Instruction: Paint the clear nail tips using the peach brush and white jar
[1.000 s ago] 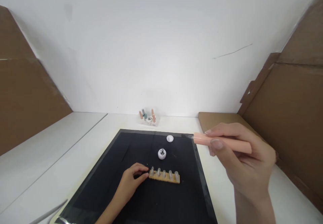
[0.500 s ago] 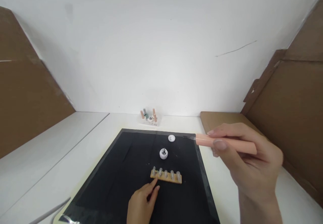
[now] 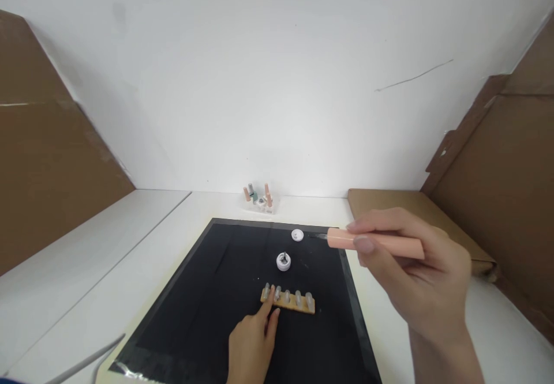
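My right hand is closed round the peach handle of a nail polish brush, raised at the right. Its thin dark bristles point left, close to a round white lid. On the black mat, a wooden strip carries several clear false nail tips in a row. My left hand reaches to this strip; its index finger rests on the board between the two leftmost tips, and its thumb is apart, near the front edge. A small white jar with something dark and silvery inside stands behind the strip.
The black mat lies on a white table. At the back wall, a clear stand holds several small bottles with peach and grey caps. Cardboard lies at the back right, and brown panels flank both sides.
My left index finger has moved from the strip's front edge onto the board between two nail tips. My right hand has shifted slightly left with the brush. The view has shifted a little.
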`<act>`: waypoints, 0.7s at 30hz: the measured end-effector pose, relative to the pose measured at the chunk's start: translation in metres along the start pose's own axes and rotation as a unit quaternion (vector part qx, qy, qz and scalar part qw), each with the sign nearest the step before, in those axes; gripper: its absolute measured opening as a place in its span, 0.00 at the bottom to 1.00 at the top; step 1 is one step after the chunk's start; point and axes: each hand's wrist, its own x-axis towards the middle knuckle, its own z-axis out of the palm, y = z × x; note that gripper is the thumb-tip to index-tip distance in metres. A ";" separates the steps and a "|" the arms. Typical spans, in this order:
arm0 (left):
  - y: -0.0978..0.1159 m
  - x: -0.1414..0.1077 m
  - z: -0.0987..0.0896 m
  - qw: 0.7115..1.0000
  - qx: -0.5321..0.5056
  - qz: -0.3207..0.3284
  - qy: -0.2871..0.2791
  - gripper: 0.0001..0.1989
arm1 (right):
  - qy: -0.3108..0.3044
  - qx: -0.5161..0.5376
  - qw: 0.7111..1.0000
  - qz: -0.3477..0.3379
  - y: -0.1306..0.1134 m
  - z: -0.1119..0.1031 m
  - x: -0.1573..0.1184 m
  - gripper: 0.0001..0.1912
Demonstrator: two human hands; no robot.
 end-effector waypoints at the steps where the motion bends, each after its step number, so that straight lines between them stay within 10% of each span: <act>1: 0.001 0.001 -0.001 1.000 0.001 0.001 -0.002 0.22 | -0.003 -0.001 1.000 0.002 0.001 0.001 0.000 0.05; 21: 0.008 0.007 -0.001 0.997 -0.060 -0.051 0.020 0.14 | -0.023 0.004 1.000 0.014 0.010 0.014 0.004 0.06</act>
